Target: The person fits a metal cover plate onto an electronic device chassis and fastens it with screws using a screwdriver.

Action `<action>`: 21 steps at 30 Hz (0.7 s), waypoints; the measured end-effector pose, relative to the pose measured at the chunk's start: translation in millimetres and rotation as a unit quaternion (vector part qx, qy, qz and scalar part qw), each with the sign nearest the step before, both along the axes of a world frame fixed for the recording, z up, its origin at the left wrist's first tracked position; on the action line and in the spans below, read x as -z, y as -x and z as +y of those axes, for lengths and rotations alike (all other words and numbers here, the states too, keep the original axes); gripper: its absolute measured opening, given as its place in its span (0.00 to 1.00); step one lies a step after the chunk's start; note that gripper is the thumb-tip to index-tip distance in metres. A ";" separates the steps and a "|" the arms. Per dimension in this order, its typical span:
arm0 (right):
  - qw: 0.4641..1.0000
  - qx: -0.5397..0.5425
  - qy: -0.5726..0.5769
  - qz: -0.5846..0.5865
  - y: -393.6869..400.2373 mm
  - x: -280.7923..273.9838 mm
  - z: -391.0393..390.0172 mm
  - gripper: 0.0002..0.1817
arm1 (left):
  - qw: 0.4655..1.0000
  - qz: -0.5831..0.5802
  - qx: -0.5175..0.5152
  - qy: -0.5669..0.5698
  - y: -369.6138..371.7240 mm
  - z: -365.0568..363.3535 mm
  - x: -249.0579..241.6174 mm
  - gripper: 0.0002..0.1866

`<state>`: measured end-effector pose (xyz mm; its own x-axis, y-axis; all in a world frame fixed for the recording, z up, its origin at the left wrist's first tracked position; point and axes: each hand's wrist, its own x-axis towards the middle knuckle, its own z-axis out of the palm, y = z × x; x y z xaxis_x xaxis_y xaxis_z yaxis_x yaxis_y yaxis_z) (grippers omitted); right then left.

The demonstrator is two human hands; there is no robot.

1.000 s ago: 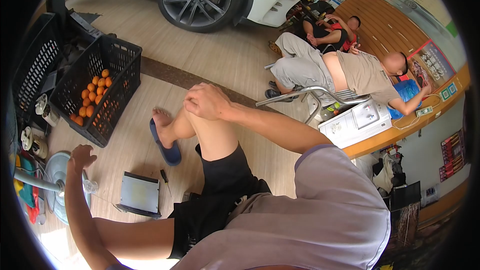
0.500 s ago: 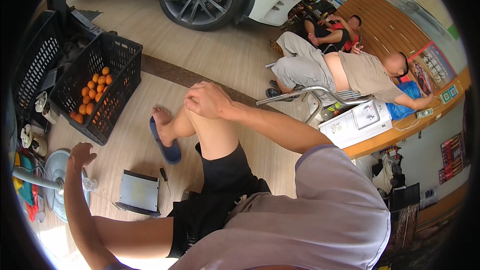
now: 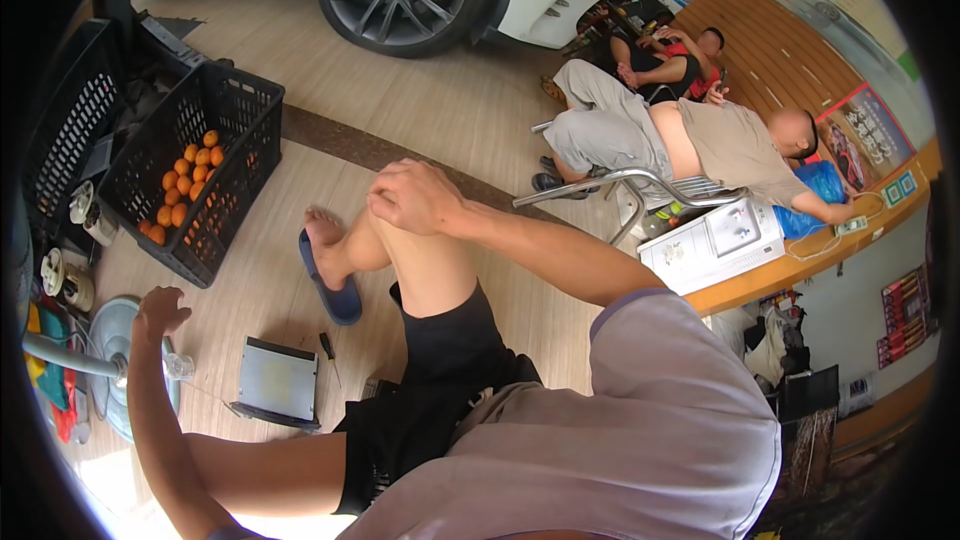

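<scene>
My right hand (image 3: pixel 415 197) rests on top of my bent knee, its fingers draped over the kneecap and holding no object. On the left, my left hand (image 3: pixel 160 312) hangs with loosely bent fingers and nothing visible in it, close to the round base of a fan-like stand (image 3: pixel 112 340). Between my legs, a flat grey metal box (image 3: pixel 278 382) lies on the floor. Beside that box is a screwdriver (image 3: pixel 328 348) with a dark handle. A blue slipper (image 3: pixel 332 290) is on my foot.
A black plastic crate (image 3: pixel 225 230) with several orange fruits (image 3: pixel 185 183) stands at left. A white car (image 3: pixel 530 0) is parked ahead. One person (image 3: pixel 690 140) reclines on a metal chair (image 3: pixel 640 180) beside a wooden counter (image 3: pixel 740 285); another person (image 3: pixel 680 65) sits behind.
My hands and the things on the floor keep their places. The reclining person's raised hand has shifted slightly, and a dark object now shows in it.
</scene>
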<state>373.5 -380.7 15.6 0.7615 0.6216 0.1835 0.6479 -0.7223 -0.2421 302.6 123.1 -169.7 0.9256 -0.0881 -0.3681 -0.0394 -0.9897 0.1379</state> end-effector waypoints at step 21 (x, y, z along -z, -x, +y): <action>1.000 -0.001 -0.015 0.002 -0.8 2.1 -4.0 0.14 | 1.000 -0.009 0.009 -0.001 -3.8 0.1 6.4 0.24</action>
